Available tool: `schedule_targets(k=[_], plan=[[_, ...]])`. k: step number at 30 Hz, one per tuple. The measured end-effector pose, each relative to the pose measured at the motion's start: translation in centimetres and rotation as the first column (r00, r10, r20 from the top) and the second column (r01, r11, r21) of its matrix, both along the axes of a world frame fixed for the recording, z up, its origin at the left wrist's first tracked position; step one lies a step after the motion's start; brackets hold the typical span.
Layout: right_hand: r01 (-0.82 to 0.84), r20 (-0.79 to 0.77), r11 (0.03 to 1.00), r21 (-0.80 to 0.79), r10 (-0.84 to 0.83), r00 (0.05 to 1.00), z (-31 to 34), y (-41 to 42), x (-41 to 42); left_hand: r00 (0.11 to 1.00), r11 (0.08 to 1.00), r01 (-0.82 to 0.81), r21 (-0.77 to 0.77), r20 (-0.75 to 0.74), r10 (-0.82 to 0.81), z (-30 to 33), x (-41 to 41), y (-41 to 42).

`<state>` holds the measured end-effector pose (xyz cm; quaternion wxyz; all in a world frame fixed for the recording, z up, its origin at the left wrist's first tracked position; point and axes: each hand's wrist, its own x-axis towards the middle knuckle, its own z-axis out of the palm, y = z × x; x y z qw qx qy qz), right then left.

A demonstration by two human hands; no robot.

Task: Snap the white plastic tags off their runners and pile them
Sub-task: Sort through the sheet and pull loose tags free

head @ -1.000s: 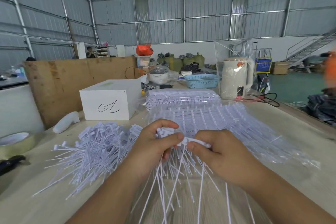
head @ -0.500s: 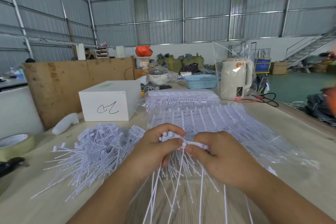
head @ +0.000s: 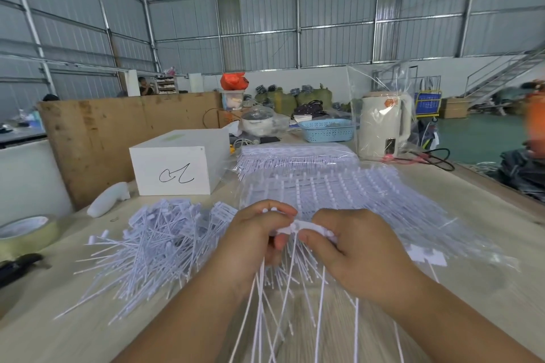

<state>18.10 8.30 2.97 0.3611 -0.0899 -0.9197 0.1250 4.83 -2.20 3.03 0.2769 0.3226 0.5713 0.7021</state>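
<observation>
1. I see the left hand [head: 253,240] and right hand [head: 351,247] both pinching one white runner of tags [head: 306,227], its tails hanging toward me.
2. Loose tag pile [head: 153,247] lies left on the surface [head: 486,227].
3. Bagged runners [head: 333,188] behind, apparently unsnapped.

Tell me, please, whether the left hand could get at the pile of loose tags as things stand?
Probably not yet: the pile of loose tags lies unobstructed beside the left hand, but it and the right hand grip the runner.
</observation>
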Motion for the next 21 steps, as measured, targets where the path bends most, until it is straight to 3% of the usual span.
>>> schedule_targets(k=[3, 6, 7, 9, 11, 13, 15, 20, 21], plan=[[-0.023, -0.062, 0.984, 0.178, 0.034, 0.997, 0.6, -1.1, 0.2, 0.965, 0.999, -0.045, -0.019, 0.258, 0.049, -0.6, -0.7, 0.9], [-0.051, -0.076, 0.986, 0.156, 0.063, 0.995, 0.9, -1.5, 0.6, 0.882, 0.983, -0.183, -0.018, 0.439, 0.172, -0.8, -3.3, 0.4], [-0.06, -0.073, 0.993, 0.103, 0.068, 0.995, 0.9, -1.4, 0.7, 0.891, 0.971, -0.238, -0.017, 0.393, 0.225, -0.8, -4.0, 0.0], [-0.077, -0.043, 0.997, -0.011, 0.076, 0.996, 0.7, -1.1, 0.8, 0.947, 0.956, -0.294, -0.023, 0.133, 0.294, -0.7, -4.4, -0.5], [-0.067, -0.021, 0.997, -0.041, 0.066, 0.998, 0.5, -0.8, 0.7, 0.98, 0.984, -0.178, 0.008, -0.091, 0.178, -0.4, -3.0, -0.6], [-0.065, 0.005, 0.996, -0.055, 0.066, 0.998, 0.4, -0.6, 0.6, 0.981, 1.0, 0.004, 0.024, -0.194, 0.001, -0.2, -1.3, -0.4], [-0.064, 0.027, 0.994, -0.093, 0.067, 0.997, 0.1, -0.2, 0.5, 0.97, 0.996, 0.092, 0.02, -0.229, -0.085, 0.0, -0.2, -0.3], [-0.028, 0.036, 0.99, -0.138, 0.034, 0.999, -0.4, 0.2, 0.3, 0.981, 0.987, 0.158, 0.014, -0.116, -0.155, 0.2, 0.5, -0.4], [-0.027, 0.041, 0.99, -0.138, 0.033, 0.999, -0.4, 0.2, 0.2, 0.971, 0.985, 0.172, -0.005, -0.165, -0.17, 0.2, 0.5, -0.5]])
